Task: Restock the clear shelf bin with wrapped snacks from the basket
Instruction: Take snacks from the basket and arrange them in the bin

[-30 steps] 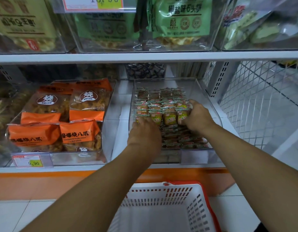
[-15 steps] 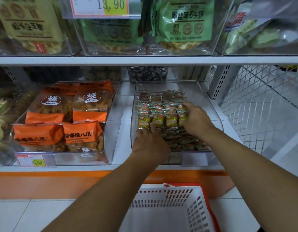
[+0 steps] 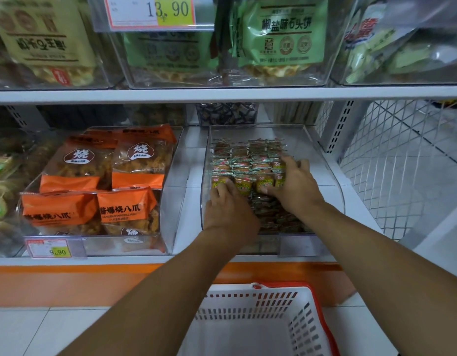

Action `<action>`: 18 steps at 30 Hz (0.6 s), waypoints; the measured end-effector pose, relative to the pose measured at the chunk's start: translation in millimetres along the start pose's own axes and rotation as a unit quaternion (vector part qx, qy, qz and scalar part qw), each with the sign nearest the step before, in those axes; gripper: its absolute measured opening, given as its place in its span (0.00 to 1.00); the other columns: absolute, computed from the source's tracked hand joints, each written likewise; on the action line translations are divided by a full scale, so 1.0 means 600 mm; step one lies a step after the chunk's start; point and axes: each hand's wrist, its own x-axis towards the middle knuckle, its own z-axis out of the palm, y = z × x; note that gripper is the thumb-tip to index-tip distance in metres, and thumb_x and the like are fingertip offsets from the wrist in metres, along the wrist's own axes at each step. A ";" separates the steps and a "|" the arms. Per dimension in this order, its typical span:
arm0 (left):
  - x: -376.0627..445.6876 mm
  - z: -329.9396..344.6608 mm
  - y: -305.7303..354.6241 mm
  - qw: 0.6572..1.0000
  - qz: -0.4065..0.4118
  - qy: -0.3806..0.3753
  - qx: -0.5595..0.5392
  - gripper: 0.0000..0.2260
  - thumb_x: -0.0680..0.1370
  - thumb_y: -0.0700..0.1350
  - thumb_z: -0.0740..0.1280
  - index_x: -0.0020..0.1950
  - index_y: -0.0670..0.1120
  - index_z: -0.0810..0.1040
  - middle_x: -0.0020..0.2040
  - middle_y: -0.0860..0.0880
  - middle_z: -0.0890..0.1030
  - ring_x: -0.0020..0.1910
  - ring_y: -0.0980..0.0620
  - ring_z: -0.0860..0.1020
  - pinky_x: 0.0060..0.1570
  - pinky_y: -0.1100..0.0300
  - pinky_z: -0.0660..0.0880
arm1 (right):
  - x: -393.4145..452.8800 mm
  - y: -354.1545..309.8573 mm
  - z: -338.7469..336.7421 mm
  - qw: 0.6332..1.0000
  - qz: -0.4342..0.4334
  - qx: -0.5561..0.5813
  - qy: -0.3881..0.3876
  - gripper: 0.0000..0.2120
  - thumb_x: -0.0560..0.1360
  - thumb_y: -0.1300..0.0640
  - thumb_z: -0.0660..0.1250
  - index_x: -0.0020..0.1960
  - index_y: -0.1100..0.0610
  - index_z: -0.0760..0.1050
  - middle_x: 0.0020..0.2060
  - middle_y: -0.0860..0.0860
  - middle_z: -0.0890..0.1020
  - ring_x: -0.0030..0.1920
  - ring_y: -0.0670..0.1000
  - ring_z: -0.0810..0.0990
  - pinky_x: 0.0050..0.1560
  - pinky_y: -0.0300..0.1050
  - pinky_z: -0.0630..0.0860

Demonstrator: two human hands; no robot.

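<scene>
Directly below the clear shelf bin (image 3: 325, 176), nearest the camera, the white basket (image 3: 248, 299) with a red rim stands on the floor. The part of its interior in view holds no snacks; its near end is cut off by the frame edge, so a fully empty basket cannot be confirmed.

Inside the bin, both hands work on the wrapped snacks (image 3: 244, 163). The left hand (image 3: 228, 211) lies at the bin's front-left, fingers extended forward and resting on the front row of upright packets. It presses or steadies them and encloses nothing. The right hand (image 3: 293, 186) lies at the bin's centre-right, fingers spread and bent over the right end of the same row. Whether it pinches a single packet or only pushes the row cannot be determined.

Beneath and in front of both hands, a loose layer of packets covers the bin's front floor. Behind the fingertips, ordered rows of packets run toward the bin's rear, where a bare strip of floor remains.

Assessment: transfer appears largely complete. Remaining work is probably aligning the front row and tidying the loose packets.

Left of the bin, a second clear bin holds orange snack bags (image 3: 129, 209).
</scene>
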 end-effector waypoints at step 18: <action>-0.003 -0.010 0.007 0.998 -0.007 0.027 -0.060 0.16 0.82 0.47 0.62 0.67 0.42 0.67 0.65 0.42 0.74 0.65 0.43 0.71 0.61 0.49 0.71 | -0.013 -0.029 -0.017 0.990 -0.089 -0.106 0.037 0.26 0.68 0.55 0.80 0.60 0.47 0.71 0.58 0.51 0.73 0.61 0.56 0.74 0.49 0.48 0.72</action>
